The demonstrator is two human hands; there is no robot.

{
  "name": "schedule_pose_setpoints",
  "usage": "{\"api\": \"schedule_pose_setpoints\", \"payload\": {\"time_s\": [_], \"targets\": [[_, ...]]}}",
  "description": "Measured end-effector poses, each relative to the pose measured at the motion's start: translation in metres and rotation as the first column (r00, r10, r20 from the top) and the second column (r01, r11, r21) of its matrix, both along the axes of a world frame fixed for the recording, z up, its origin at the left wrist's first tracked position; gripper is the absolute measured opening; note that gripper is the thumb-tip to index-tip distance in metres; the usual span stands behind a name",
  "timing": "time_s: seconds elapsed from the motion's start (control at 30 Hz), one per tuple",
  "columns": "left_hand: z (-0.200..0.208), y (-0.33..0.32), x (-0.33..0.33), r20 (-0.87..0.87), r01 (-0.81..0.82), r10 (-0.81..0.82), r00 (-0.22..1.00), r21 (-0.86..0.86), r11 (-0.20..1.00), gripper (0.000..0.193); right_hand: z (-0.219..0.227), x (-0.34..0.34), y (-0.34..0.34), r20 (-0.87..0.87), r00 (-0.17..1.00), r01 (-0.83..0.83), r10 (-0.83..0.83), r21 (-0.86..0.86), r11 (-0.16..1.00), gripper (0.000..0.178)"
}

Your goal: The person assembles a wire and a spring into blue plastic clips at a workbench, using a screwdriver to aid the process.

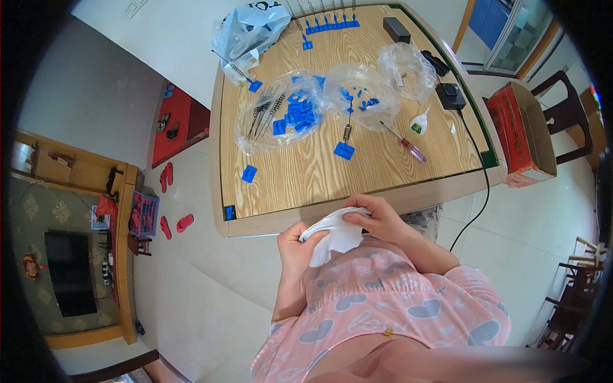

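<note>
A thin white sheet, cloth or tissue (336, 233), is stretched between my hands just off the table's near edge. My left hand (295, 247) grips its left side, thumb on top. At its upper right, my right hand (378, 218) pinches it between thumb and fingers. Beyond them on the table stands a blue square base with a dark spring (345, 150) rising from it. A screwdriver (412, 148) with a clear reddish handle lies to its right. One loose blue square piece (249, 173) rests at the left.
The wood-grain table (287, 191) holds a clear bag of blue squares and springs (255, 143), a bag of small blue parts (383, 76), and a third clear bag (415, 60). Several assembled pieces (332, 27) line the far edge. A black cable (476, 214) hangs off the right side.
</note>
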State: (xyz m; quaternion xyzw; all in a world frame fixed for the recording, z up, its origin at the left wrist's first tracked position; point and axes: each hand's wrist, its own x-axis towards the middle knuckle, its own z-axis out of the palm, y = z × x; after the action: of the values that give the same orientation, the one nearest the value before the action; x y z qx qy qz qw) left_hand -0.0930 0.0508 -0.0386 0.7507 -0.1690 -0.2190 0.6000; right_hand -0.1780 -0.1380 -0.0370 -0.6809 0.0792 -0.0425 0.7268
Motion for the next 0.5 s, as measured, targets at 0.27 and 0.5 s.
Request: {"api": "schedule_pose_setpoints", "payload": {"time_s": [0.27, 0.5], "targets": [[0.006, 0.003, 0.008, 0.033, -0.122, 0.128, 0.991, -0.136, 0.983, 0.004, 0.0, -0.001, -0.005, -0.009, 0.989, -0.148, 0.148, -0.133, 0.98, 0.023], [0.007, 0.039, 0.033, 0.082, -0.14, 0.15, 0.985, -0.109, 0.984, 0.017, 0.004, -0.003, -0.012, -0.005, 1.0, -0.027, 0.027, -0.011, 1.0, 0.016]]}}
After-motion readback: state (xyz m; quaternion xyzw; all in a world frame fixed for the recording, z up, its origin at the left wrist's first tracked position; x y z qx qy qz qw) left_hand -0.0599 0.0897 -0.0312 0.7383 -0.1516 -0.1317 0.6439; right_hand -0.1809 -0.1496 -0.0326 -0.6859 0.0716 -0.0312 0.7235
